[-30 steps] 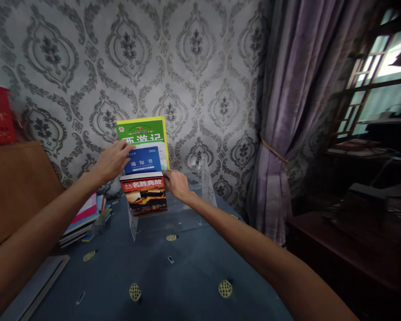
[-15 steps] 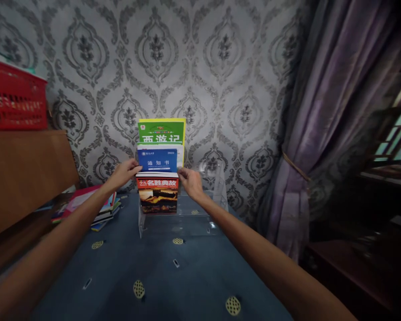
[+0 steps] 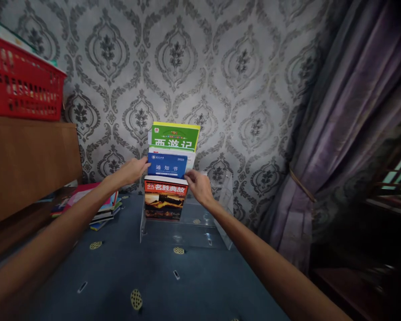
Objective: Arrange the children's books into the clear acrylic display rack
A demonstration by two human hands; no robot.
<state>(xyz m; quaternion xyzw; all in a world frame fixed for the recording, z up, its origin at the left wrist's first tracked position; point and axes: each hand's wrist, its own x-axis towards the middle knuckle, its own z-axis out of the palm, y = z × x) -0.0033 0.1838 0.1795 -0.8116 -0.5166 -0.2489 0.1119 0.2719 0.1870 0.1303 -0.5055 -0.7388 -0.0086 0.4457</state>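
A blue booklet (image 3: 167,166) with white lettering stands upright between my two hands, behind an orange-topped book (image 3: 165,199) with a landscape photo on its cover. My left hand (image 3: 137,170) is closed at the booklet's left edge, its fingertips partly hidden. On the other side, my right hand (image 3: 200,186) pinches the booklet's lower right edge, just above the front book's top corner. Taller behind them rises a green book (image 3: 175,136) with a yellow border. All these stand at the left end of a clear plastic rack (image 3: 225,198).
Left of the rack lies a stack of books and folders (image 3: 103,207) on the blue patterned tablecloth (image 3: 153,272). A red basket (image 3: 26,82) sits on a wooden cabinet (image 3: 33,160). Patterned wallpaper backs the table, and a purple curtain (image 3: 300,178) hangs at right.
The view has shifted, so the books and rack appear slightly farther right and lower. Both hands stay at the blue booklet's sides; the front book's cover looks slightly more tilted.
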